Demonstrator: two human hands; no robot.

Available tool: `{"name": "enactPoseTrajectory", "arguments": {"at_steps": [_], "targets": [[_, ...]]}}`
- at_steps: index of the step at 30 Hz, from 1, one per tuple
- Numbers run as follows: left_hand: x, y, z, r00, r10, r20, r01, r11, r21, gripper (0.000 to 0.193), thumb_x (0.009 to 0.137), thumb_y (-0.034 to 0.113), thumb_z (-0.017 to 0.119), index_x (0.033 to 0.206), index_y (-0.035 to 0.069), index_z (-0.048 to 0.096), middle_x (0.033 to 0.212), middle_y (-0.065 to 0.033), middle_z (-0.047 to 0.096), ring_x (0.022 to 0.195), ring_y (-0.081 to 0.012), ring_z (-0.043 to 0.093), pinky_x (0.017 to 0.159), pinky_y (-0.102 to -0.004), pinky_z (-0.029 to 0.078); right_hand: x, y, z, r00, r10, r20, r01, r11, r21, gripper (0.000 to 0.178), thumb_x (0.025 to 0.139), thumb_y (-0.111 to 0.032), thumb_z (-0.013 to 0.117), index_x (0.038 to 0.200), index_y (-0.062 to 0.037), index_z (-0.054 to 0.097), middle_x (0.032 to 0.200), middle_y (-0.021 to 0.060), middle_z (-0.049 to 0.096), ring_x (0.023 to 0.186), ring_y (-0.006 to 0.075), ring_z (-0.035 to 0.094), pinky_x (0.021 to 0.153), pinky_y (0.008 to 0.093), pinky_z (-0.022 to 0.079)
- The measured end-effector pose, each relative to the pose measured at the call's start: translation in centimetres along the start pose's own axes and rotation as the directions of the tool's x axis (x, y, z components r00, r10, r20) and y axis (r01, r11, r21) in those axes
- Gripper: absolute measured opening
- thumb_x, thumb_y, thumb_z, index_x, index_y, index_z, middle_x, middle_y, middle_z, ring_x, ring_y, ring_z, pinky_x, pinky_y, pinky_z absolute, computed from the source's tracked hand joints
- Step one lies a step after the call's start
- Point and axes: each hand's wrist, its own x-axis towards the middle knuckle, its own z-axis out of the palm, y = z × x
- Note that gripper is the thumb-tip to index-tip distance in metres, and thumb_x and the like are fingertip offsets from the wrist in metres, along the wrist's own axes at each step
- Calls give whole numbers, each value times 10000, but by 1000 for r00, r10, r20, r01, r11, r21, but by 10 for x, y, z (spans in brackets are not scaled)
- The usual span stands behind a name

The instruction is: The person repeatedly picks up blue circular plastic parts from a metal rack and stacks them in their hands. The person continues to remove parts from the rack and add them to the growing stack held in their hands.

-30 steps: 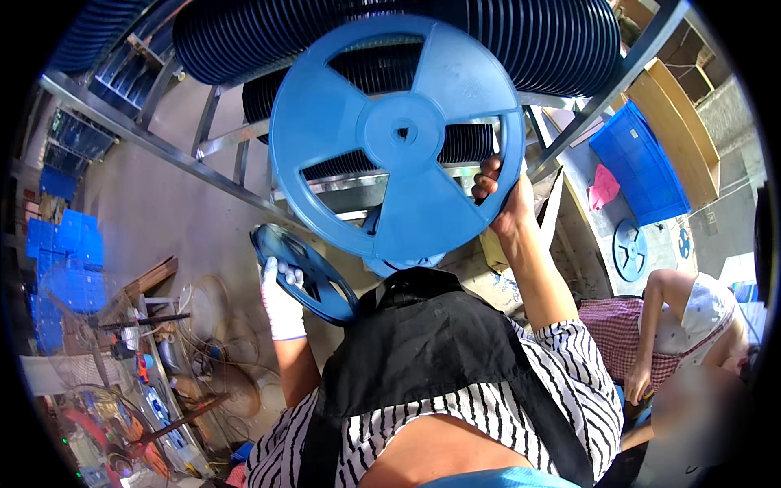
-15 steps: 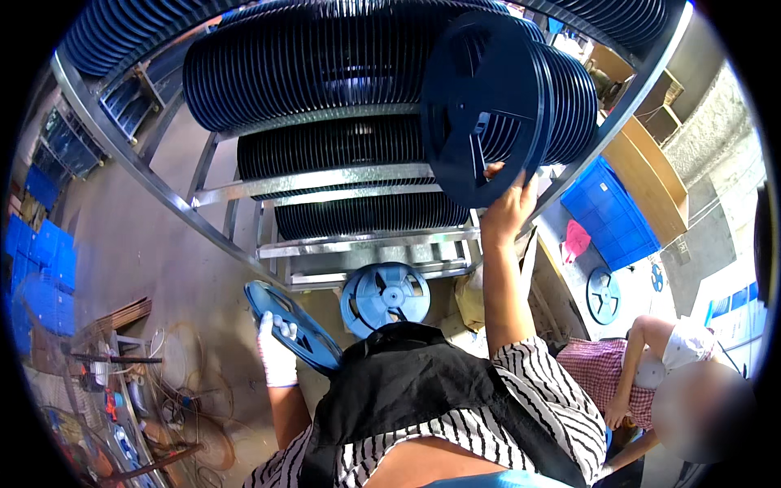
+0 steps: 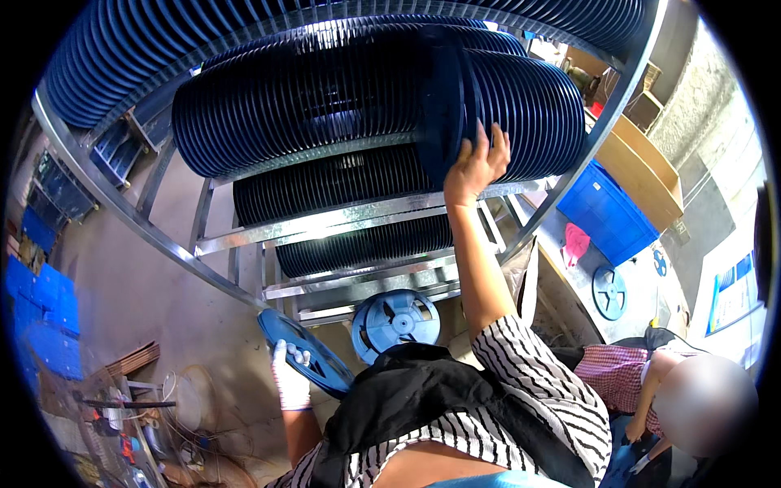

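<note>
Once held out, reel (image 3: 446, 106) now among row (image 3: 325, 106).

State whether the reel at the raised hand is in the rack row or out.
In: the reel stands on edge among the row's reels, right hand on its rim.

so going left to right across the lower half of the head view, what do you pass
blue crates → gloved left hand holding a blue reel → reel leaning at the rack foot → pink cloth → reel lying flat → seated person
</note>
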Motion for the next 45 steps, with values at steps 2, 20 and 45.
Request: {"name": "enactPoseTrajectory", "arguments": {"at_steps": [2,20,45], "targets": [[0,3,7,1000,-10,8,10,999,34,76,923,195,588,945,161,524,705,24,516,548,-101,472,580,-286,507,-10,7,22,999,-3,53,12,985,-171,585,868,-113,601,1410,-255,433,1503,141,289,1397,377,210,1098,510,170],[-26,-12,25,990,-53,130,35,989,141,196,930,176,571,1109,155,494,731,-1,512,543,-115,484,572,-310,534,-70,54,-46,918,-252,308,266,964,-3,590,835,-122,614,1377,-296,457,1484,117,352,1394,370,254,1091,554,167],[-120,35,109,684,196,702,132,914,-383,280,937,184,536,700,103,409,664,15,399,490,-87,380,544,-268,414,-65,31,-222,176,-957,232,517,290,806,546,858,-518,469,1118,-49,572,1024,83,587,995,244,580,1028,449,418]]}}
